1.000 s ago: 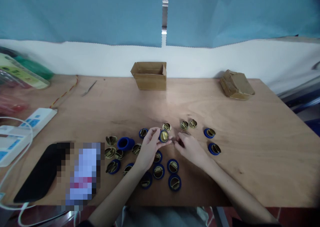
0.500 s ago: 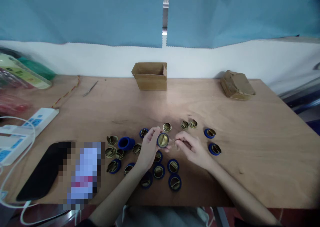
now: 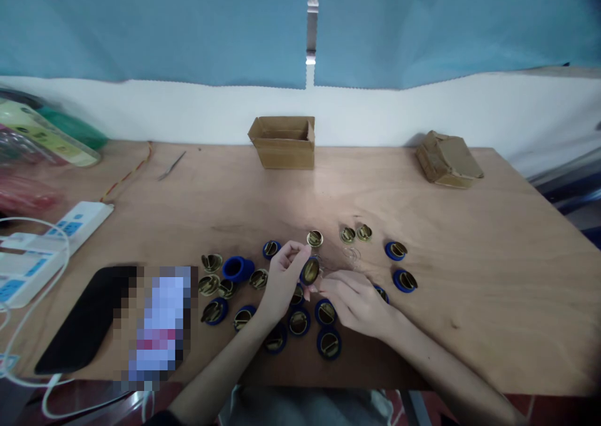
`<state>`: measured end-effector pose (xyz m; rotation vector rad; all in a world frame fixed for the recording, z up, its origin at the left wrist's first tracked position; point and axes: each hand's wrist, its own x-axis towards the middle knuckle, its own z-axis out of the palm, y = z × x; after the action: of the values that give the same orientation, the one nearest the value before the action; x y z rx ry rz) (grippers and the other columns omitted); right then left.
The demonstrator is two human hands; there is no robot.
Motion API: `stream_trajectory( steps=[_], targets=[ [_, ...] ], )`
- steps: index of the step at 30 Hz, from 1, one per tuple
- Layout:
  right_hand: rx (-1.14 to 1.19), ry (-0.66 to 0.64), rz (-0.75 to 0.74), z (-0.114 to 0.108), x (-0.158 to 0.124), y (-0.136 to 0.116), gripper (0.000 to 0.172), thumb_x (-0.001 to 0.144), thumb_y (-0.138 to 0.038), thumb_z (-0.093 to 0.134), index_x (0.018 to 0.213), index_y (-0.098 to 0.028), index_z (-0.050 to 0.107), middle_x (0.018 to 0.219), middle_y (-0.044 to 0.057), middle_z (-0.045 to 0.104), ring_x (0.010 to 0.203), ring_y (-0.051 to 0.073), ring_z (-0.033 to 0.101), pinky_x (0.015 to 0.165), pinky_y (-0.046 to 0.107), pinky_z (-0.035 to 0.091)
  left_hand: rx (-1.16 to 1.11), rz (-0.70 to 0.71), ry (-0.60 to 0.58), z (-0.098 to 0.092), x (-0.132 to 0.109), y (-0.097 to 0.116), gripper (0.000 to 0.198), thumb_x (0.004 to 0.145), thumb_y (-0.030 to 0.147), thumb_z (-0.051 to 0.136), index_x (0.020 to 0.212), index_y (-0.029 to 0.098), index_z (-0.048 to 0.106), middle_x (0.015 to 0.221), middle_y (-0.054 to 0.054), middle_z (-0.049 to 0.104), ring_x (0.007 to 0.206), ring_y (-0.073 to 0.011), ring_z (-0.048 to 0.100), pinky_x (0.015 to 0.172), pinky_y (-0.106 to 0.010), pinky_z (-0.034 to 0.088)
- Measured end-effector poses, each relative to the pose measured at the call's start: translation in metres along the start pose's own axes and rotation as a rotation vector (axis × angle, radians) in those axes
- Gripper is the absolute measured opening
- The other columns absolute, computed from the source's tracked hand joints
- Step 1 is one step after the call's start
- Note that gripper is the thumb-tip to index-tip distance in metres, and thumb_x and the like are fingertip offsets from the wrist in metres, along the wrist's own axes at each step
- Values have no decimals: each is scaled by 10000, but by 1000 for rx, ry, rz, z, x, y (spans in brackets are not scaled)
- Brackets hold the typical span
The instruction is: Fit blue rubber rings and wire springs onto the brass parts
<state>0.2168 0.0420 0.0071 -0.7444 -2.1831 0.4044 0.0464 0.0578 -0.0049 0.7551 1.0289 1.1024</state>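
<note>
My left hand (image 3: 284, 279) grips a round brass-coloured piece with a dark blue rim (image 3: 310, 271), tilted on edge between thumb and fingers. Close by on its right, my right hand (image 3: 354, 298) has its fingers drawn together at the piece's lower edge; what they pinch is too small to make out. Thin clear rings (image 3: 351, 253) lie just beyond my right hand. Around both hands are several brass pieces, some in blue rings (image 3: 325, 312), others without blue, such as one (image 3: 315, 238) behind my left hand. A blue cup-shaped part (image 3: 238, 268) lies left of my left hand.
An open cardboard box (image 3: 286, 151) stands at the back, with a crumpled box (image 3: 449, 160) at the back right. Tweezers (image 3: 173, 165), a power strip (image 3: 70, 232), a black phone (image 3: 89, 319) and a blurred-out item (image 3: 159, 326) are on the left.
My right hand has moved down and slightly left, closer under the held piece. That piece has turned more on edge. The clear rings and a blue-rimmed piece beside my right hand now show.
</note>
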Motion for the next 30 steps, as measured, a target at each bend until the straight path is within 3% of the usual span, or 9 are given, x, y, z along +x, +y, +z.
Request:
stream_trajectory(
  steps=[6, 17, 21, 30],
  targets=[
    [-17, 9, -35, 2, 2, 0, 196, 1054, -303, 518, 1011, -190, 672, 877, 36, 765, 766, 155, 725, 713, 287, 603, 26, 16, 1, 0, 0, -1, 396, 861, 561, 693, 804, 193, 558, 532, 55, 600, 351, -81, 508, 326, -161, 387],
    [-168, -18, -52, 4, -1, 6, 269, 1040, -230, 517, 892, -191, 738, 795, 44, 712, 629, 145, 630, 569, 274, 523, 92, 0, -1, 2, -1, 2, 393, 871, 537, 691, 765, 192, 534, 531, 70, 552, 332, -61, 457, 281, -138, 344],
    [-153, -39, -56, 6, -5, 7, 240, 1031, -162, 499, 968, -190, 729, 786, 37, 711, 638, 145, 637, 591, 271, 537, 121, -1, -9, 2, -2, 2, 396, 882, 537, 679, 761, 188, 535, 548, 70, 552, 327, -53, 460, 281, -133, 351],
    [-147, -47, 0, 6, -4, 4, 204, 1048, -246, 492, 954, -177, 660, 817, 48, 720, 685, 162, 665, 643, 295, 566, 161, -7, -29, 3, -3, 4, 392, 872, 535, 681, 756, 183, 555, 569, 79, 504, 359, -41, 424, 296, -128, 359]
  ],
)
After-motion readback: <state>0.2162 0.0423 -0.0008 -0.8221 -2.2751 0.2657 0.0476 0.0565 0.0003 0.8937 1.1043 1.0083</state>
